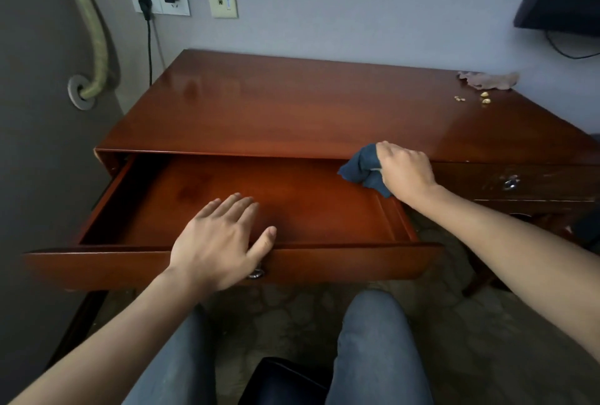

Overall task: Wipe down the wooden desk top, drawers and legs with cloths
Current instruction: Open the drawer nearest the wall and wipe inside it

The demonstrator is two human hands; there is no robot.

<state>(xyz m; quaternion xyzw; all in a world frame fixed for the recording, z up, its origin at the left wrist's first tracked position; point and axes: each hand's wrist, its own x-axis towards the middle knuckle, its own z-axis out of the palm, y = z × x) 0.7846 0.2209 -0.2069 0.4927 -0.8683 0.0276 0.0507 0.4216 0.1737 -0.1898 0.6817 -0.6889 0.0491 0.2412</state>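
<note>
You sit facing a glossy reddish wooden desk [292,105] against a grey wall; its long axis runs from nine o'clock to three o'clock across your view. The left drawer [227,261] is pulled out toward you at six o'clock, its long side parallel to the desk's front edge; its wooden floor shows nothing lying in it apart from the cloth at its far right corner. Your left hand [220,242] lies over the drawer's front rim, fingers straight and spread, pointing to twelve o'clock, grasping nothing; a metal ring pull [256,273] shows just below the palm. Your right hand [406,170] is at the drawer's far right corner, about two o'clock from the left hand, fingers curled round a bunched dark blue cloth [362,167]; the cloth hangs from the fist toward nine o'clock, at the desk's front edge. To the right, a second drawer [519,182] is closed, with its own metal pull. At the desk's far right corner, one o'clock, lie a crumpled brownish cloth [490,79] and small yellowish crumbs [483,97] just beside it.
</note>
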